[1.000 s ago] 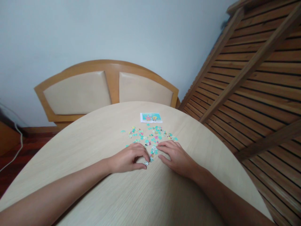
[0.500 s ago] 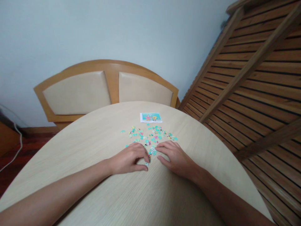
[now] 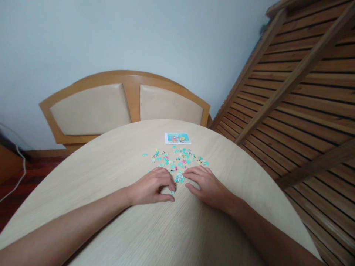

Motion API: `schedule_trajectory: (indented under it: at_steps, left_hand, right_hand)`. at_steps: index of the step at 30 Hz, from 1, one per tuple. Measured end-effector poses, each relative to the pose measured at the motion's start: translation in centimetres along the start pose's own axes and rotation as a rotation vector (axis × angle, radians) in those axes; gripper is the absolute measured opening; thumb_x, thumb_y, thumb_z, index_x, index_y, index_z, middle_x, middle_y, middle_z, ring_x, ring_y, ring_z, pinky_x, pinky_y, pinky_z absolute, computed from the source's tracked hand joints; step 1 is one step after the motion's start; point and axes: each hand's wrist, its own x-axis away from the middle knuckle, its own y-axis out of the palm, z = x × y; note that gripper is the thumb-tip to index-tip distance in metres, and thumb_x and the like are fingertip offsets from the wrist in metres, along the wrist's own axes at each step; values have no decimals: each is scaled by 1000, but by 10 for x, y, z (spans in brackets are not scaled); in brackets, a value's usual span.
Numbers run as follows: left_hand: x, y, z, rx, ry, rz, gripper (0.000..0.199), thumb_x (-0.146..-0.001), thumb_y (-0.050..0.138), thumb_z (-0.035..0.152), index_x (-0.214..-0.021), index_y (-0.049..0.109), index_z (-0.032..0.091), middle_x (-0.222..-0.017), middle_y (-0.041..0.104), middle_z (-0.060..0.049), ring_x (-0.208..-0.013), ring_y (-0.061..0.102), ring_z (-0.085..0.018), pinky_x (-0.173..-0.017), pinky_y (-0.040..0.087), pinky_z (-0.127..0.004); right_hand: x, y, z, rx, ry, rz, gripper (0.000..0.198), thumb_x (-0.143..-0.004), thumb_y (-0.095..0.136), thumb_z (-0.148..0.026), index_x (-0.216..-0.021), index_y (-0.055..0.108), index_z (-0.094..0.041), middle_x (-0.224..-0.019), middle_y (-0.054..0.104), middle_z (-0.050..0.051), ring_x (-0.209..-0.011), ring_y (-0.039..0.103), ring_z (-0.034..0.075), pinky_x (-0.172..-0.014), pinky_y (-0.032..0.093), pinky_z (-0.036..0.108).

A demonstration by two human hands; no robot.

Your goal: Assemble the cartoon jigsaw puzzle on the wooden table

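My left hand [image 3: 155, 186] rests on the table with its fingers curled. A small pale jigsaw piece [image 3: 172, 192] shows between its fingertips and thumb. Opposite it, my right hand [image 3: 204, 183] lies with thumb and fingers apart, holding nothing I can see. Its fingertips are beside a small cluster of white and turquoise jigsaw pieces [image 3: 179, 177]. Beyond both hands many loose jigsaw pieces [image 3: 188, 161] in turquoise, yellow and pink are scattered. Behind them lies a picture card [image 3: 178, 138] with a pink and a yellow cartoon figure.
The round light-wood table [image 3: 116, 229] fills the foreground. At its far side stands a bench back with cream panels [image 3: 91, 109] against a pale wall. A slatted wooden structure [image 3: 299, 92] leans along the right. At far left a white cable [image 3: 23, 166] hangs.
The jigsaw piece at my left fingertips has shifted very slightly left. My right hand stays in place, and the scattered pieces and the card look the same.
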Motion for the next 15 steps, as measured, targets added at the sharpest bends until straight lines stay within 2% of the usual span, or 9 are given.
schedule_trajectory:
  at_steps: [9, 15]
  left_hand:
    - [2, -3, -2, -90, 107, -26, 17, -93, 71, 39, -102, 73, 25, -100, 71, -3, -101, 64, -21, -99, 44, -39]
    - [3, -8, -1, -102, 174, -28, 14, -96, 65, 33, -104, 73, 25, -99, 72, -5, -98, 64, -21, -95, 47, -40]
  right_hand:
    - [0, -1, 0, 5, 0, -11, 29, -95, 63, -30, -122, 70, -21, -125, 70, 9, -119, 59, 26, -101, 43, 45]
    - [1, -1, 0, -4, -3, -11, 28, -95, 63, -30, -121, 70, -22, -125, 70, 8, -120, 59, 26, -102, 43, 44]
